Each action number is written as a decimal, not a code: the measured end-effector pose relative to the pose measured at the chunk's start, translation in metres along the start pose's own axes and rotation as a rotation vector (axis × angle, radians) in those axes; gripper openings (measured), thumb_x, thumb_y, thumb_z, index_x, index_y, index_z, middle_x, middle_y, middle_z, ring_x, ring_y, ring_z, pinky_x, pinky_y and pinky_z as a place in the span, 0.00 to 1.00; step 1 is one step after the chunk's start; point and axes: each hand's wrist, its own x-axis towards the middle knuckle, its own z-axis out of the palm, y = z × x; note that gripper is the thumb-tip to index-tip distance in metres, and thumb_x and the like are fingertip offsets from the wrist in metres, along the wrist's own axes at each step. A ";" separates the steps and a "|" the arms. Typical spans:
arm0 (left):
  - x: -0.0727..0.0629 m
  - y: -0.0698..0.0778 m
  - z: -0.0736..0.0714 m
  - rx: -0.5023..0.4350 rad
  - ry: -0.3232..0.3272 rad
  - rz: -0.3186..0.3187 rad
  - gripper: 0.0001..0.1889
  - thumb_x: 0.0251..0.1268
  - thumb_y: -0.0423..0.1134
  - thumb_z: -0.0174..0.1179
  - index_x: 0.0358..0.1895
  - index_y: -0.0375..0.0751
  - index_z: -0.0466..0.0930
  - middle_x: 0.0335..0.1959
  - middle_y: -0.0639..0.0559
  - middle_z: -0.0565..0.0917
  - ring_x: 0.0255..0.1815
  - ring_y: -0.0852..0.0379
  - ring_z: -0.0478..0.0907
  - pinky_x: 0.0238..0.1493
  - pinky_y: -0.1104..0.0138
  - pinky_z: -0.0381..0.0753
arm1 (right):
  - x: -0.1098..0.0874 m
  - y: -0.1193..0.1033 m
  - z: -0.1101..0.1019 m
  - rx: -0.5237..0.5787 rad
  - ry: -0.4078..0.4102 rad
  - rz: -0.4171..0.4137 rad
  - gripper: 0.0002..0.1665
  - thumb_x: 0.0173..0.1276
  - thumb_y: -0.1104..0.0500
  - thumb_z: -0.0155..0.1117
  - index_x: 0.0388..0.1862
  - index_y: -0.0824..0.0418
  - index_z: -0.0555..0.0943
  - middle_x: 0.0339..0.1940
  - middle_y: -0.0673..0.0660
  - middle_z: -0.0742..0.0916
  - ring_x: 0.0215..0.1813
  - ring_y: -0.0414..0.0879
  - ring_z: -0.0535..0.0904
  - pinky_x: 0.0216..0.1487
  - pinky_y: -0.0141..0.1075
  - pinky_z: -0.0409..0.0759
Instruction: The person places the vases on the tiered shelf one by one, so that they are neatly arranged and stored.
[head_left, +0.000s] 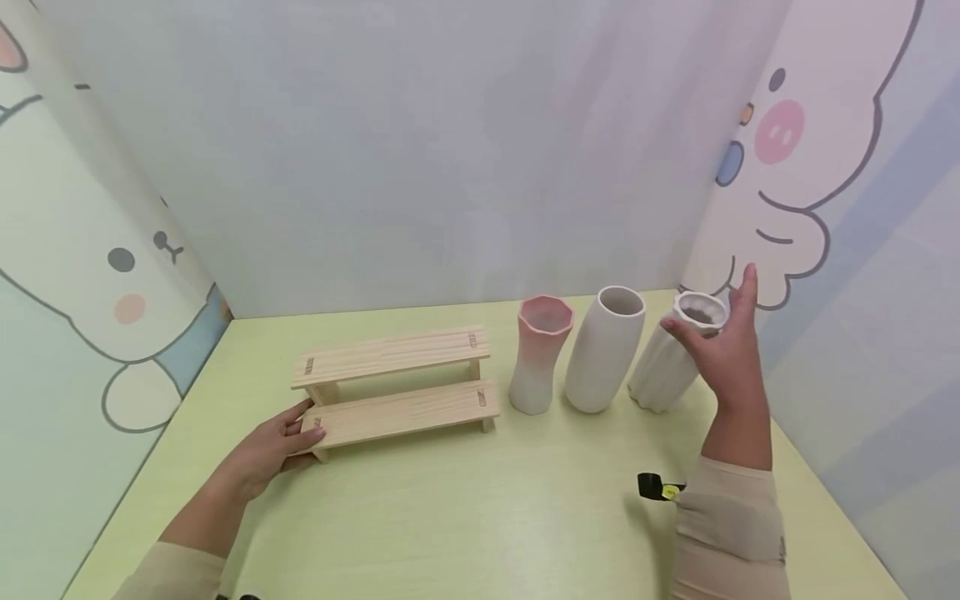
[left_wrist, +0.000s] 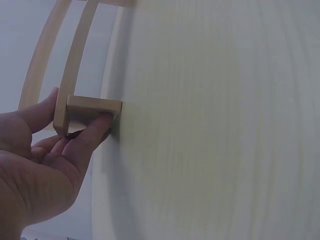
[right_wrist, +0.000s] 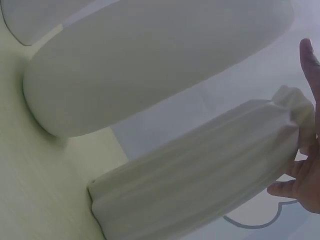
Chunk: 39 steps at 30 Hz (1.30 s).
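A two-step wooden stand (head_left: 397,412) rests on the table. My left hand (head_left: 264,450) pinches the left end of its lower step, thumb on top and fingers beneath; the left wrist view shows the fingers by the stand's leg (left_wrist: 92,105). To the right of the stand are a pink-and-white vase (head_left: 534,362), a smooth white vase (head_left: 602,354) and a ribbed white vase (head_left: 663,367) with a wavy rim. My right hand (head_left: 726,346) is at the top of the ribbed vase, thumb and fingers spread apart. Whether it touches the rim is hard to tell.
The pale yellow-green table (head_left: 450,517) meets a plain back wall (head_left: 450,167). Side walls with cartoon animals stand close on the left and right. A small black object (head_left: 651,487) with a yellow mark shows beside the right sleeve (head_left: 731,517).
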 end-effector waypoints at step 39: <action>0.002 -0.002 -0.001 0.002 -0.005 -0.004 0.46 0.74 0.42 0.57 0.79 0.40 0.30 0.74 0.25 0.55 0.54 0.63 0.79 0.54 0.61 0.82 | 0.013 0.042 0.031 0.277 0.316 0.089 0.38 0.53 0.57 0.78 0.62 0.52 0.72 0.47 0.47 0.80 0.47 0.39 0.76 0.44 0.26 0.75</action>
